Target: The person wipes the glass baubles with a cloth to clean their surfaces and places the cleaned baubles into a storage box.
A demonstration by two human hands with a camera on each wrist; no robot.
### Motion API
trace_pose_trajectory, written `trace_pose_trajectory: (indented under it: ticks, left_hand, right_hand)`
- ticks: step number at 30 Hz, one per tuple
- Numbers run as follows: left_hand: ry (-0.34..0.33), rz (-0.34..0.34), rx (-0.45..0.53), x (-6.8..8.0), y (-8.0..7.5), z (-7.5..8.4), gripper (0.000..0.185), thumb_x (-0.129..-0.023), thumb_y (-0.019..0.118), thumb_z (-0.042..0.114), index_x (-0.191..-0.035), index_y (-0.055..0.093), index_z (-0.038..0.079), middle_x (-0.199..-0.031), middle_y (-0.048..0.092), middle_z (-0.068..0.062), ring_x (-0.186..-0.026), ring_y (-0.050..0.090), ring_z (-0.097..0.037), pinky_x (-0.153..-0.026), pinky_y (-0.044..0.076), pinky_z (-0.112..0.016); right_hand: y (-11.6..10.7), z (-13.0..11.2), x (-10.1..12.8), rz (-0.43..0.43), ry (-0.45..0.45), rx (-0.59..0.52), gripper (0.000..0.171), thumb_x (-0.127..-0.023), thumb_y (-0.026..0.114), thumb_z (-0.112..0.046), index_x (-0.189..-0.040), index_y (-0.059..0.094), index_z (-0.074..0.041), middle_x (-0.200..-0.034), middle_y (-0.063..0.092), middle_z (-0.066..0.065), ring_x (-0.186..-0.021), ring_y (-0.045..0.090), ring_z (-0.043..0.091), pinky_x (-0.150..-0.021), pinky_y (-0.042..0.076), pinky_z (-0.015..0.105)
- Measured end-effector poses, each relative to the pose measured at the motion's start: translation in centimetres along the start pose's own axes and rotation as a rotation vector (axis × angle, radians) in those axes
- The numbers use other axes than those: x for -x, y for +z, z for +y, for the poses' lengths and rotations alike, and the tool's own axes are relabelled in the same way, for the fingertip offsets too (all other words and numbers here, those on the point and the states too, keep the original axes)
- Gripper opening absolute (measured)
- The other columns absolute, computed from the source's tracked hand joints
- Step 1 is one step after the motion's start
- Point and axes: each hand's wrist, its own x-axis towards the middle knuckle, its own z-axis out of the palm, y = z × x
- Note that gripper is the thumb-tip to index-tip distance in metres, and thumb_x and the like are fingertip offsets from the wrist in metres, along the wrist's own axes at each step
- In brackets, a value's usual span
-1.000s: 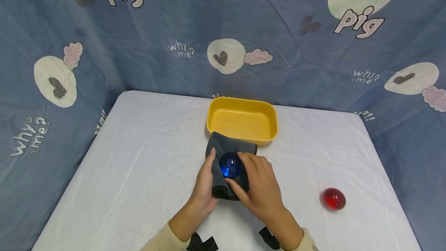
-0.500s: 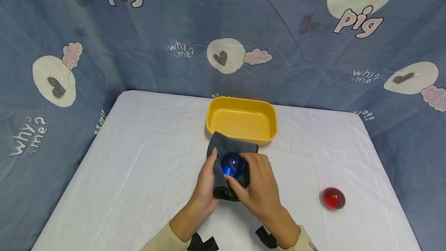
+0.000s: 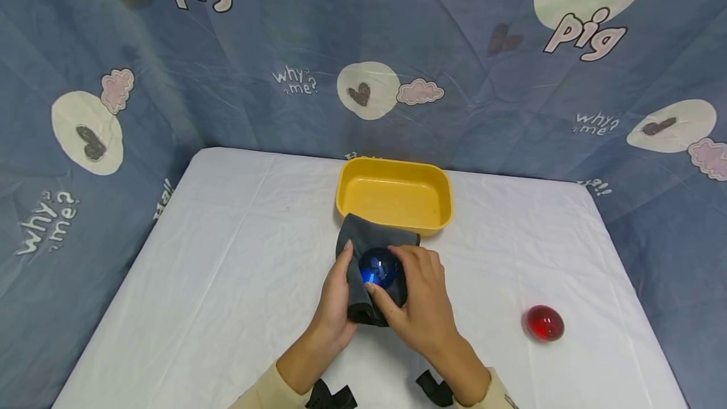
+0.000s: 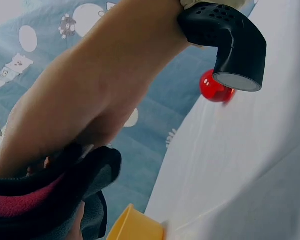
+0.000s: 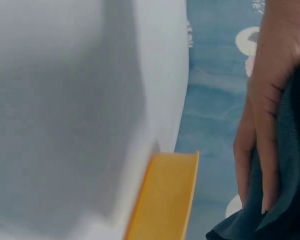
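Observation:
A glossy blue ball (image 3: 376, 268) sits in a dark grey cloth (image 3: 363, 235) just in front of the yellow tub (image 3: 396, 169). My left hand (image 3: 336, 295) cups the cloth from the left, with its fingers along the fabric. From the right, my right hand (image 3: 423, 302) grips the ball, fingers arched over it and thumb pressed on the cloth below. The left wrist view shows the cloth (image 4: 75, 192) bunched under my right forearm. Fingers lie on the cloth (image 5: 292, 165) in the right wrist view.
A red ball (image 3: 544, 323) lies alone at the right of the white table (image 3: 227, 257); it also shows as the red ball (image 4: 213, 86) in the left wrist view. Patterned blue fabric hangs behind and beside the table. The tub holds nothing.
The hands, cloth and blue ball have shifted very slightly toward the tub. The right fingers have slid a little over the ball. The red ball has not moved.

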Motion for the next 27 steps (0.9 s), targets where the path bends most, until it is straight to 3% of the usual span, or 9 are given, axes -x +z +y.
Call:
trace_pose_trajectory:
  ticks: [4, 11, 18, 22, 27]
  left_hand:
    - [0.006, -0.004, -0.001, -0.10, 0.05, -0.02, 0.066, -0.109, 0.038, 0.063, -0.150, 0.040, 0.012, -0.138, 0.051, -0.002, -0.122, 0.053, -0.013, -0.101, 0.049, -0.026]
    - [-0.022, 0.007, 0.013, -0.11, -0.04, -0.20, 0.063, -0.108, 0.039, 0.063, -0.137, 0.049, 0.009, -0.125, 0.057, 0.000, -0.111, 0.058, -0.011, -0.094, 0.052, -0.025]
    - [-0.043, 0.035, -0.001, -0.04, -0.14, -0.19, 0.068, -0.107, 0.041, 0.064, -0.145, 0.043, 0.008, -0.127, 0.058, 0.000, -0.107, 0.062, -0.010, -0.090, 0.055, -0.024]
    - [-0.033, 0.028, -0.003, -0.07, -0.10, -0.25, 0.069, -0.108, 0.040, 0.062, -0.152, 0.036, 0.009, -0.135, 0.052, -0.001, -0.114, 0.058, -0.009, -0.095, 0.051, -0.024]
    - [-0.035, 0.027, 0.003, -0.01, 0.08, -0.36, 0.068, -0.108, 0.041, 0.063, -0.150, 0.038, 0.010, -0.136, 0.052, -0.002, -0.119, 0.057, -0.011, -0.100, 0.050, -0.026]
  right_hand:
    - [-0.21, -0.04, 0.03, 0.004, -0.080, 0.087, 0.074, -0.089, 0.083, -0.036, -0.146, 0.051, -0.002, -0.131, 0.056, 0.016, -0.113, 0.051, 0.033, -0.088, 0.041, 0.049]
    - [-0.45, -0.10, -0.16, 0.020, -0.155, 0.183, 0.055, -0.095, 0.078, -0.042, -0.132, 0.062, -0.004, -0.122, 0.059, 0.017, -0.106, 0.056, 0.034, -0.083, 0.045, 0.049]
    - [-0.37, 0.03, -0.41, 0.031, -0.126, 0.157, 0.057, -0.101, 0.067, -0.050, -0.126, 0.064, 0.001, -0.114, 0.061, 0.016, -0.101, 0.057, 0.032, -0.083, 0.047, 0.046]
    - [-0.23, 0.07, -0.47, 0.040, -0.098, 0.124, 0.059, -0.103, 0.062, -0.053, -0.122, 0.064, 0.003, -0.109, 0.062, 0.015, -0.096, 0.057, 0.031, -0.084, 0.049, 0.045]
    - [-0.33, 0.09, -0.62, 0.013, -0.036, 0.101, 0.060, -0.104, 0.057, -0.057, -0.116, 0.065, 0.002, -0.103, 0.064, 0.013, -0.093, 0.056, 0.029, -0.083, 0.049, 0.043]
